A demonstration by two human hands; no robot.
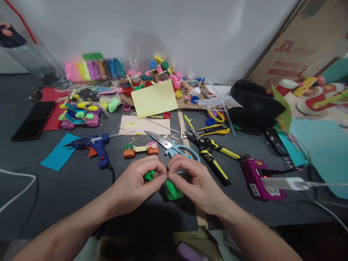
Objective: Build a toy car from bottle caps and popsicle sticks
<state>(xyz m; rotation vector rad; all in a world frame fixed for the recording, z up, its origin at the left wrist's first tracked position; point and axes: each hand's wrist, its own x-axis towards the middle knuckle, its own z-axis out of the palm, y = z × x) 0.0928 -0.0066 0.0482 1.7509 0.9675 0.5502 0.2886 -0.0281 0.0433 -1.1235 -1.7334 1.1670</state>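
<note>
My left hand [141, 179] is closed in a pinch, with a lump of green modelling clay [149, 175] showing between its thumb and fingers. My right hand [190, 177] pinches the top of a clear packet of green clay [173, 190], which hangs below the fingertips. The tips of both hands meet over the front of the table. Just beyond them lie blue-handled scissors [174, 146], partly hidden by my right hand, and a small clay-and-stick piece [140, 149] with orange, green and pink ends.
To the left are a blue glue gun [99, 146] on blue paper and a phone [34, 120]. Black-yellow pliers [208, 148], a utility knife [213, 129] and a purple power strip [259, 177] lie right. Clay packets [95, 69], yellow paper [154, 98] and craft pieces line the back.
</note>
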